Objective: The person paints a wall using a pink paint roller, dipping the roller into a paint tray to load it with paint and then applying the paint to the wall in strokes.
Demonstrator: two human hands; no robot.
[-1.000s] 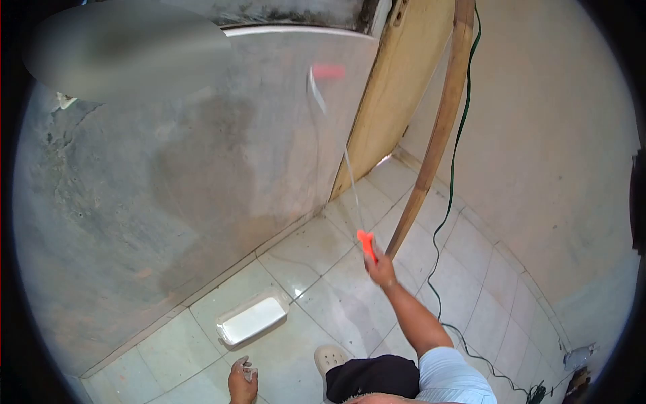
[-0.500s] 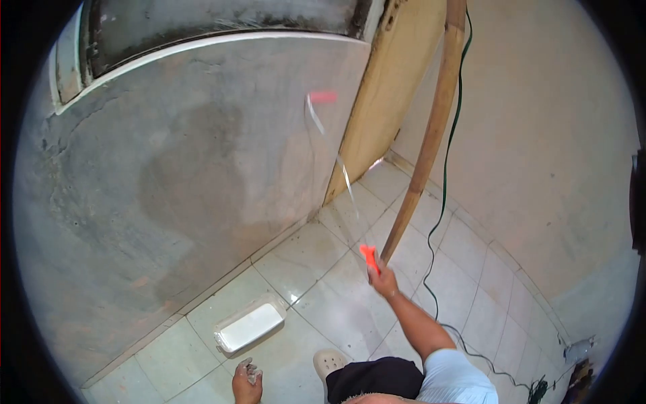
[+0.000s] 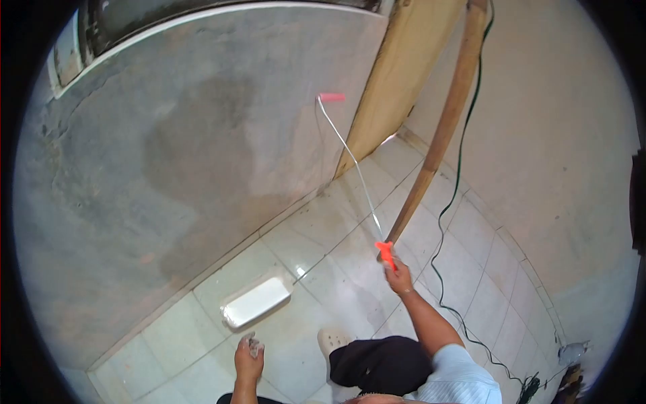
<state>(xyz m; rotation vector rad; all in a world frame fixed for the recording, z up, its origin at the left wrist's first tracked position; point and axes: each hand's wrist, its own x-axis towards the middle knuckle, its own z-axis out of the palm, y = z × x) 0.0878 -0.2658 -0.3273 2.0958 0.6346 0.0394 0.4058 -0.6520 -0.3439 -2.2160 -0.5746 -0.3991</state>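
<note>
My right hand (image 3: 398, 275) is wrapped round the orange handle of a paint roller (image 3: 365, 182). The roller's long thin metal rod reaches up and left, and its pink sleeve (image 3: 332, 97) lies against the grey wall (image 3: 282, 74) near the door edge. My left hand (image 3: 249, 358) is low in the view, its fingers curled and smudged with something whitish; what it holds, if anything, cannot be made out. Just above it on the floor lies a long white tray (image 3: 258, 302).
A wooden pole (image 3: 447, 121) leans in front of the yellowish door (image 3: 390, 81). A dark green cable (image 3: 460, 158) hangs beside it and runs along the tiled floor (image 3: 343, 236) to the lower right. My shoe (image 3: 331, 340) stands beside the tray.
The view has shifted, so the wall and door sit higher. The pink roller sleeve is nearer the door edge and no longer blurred. My left hand has risen a little further into view.
</note>
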